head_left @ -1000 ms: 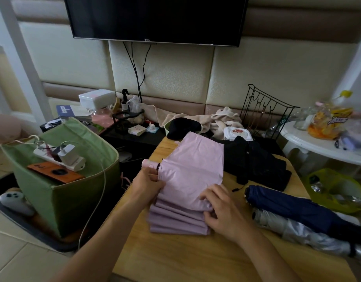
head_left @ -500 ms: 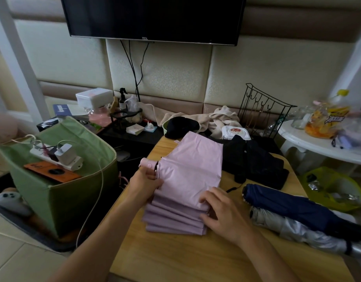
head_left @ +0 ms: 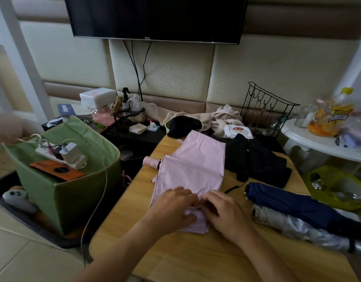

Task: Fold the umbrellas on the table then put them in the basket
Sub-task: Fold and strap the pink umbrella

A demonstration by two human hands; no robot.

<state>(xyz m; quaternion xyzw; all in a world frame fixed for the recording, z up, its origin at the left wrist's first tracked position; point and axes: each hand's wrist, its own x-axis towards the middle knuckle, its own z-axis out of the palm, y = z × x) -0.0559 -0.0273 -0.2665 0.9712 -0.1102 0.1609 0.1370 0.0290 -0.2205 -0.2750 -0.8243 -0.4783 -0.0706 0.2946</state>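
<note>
— Pink fabric is under both hands, yes?
— Yes. The left hand (head_left: 173, 208) and the right hand (head_left: 222, 210) sit close together on the near end of the pink umbrella (head_left: 193, 169), fingers curled into the folded canopy, pinching the layers where they meet.
— And the umbrella itself?
— It lies flat along the left side of the wooden table (head_left: 195, 259), its pale handle (head_left: 150, 161) poking out over the left edge, the pleats stacked toward the near end.
— What lies beside it?
— A black umbrella (head_left: 256, 159), loose and unfolded, touches its right side toward the far right corner. Nearer, by the right edge, a navy umbrella (head_left: 293, 202) is rolled, with a silver umbrella (head_left: 297, 226) just beside it on the near side.
— The basket?
— The green basket (head_left: 73, 192) stands on the floor off the table's left edge. A white power strip (head_left: 61, 155) with a charger plugged in and an orange phone case (head_left: 55, 169) rest across its top.
— Beyond the table?
— A black hat (head_left: 183, 125) and a beige cloth (head_left: 222, 117) at the far edge, a black wire rack (head_left: 265, 110) behind, a television (head_left: 157, 17) on the wall, and a white round table (head_left: 317, 141) off to the right.
</note>
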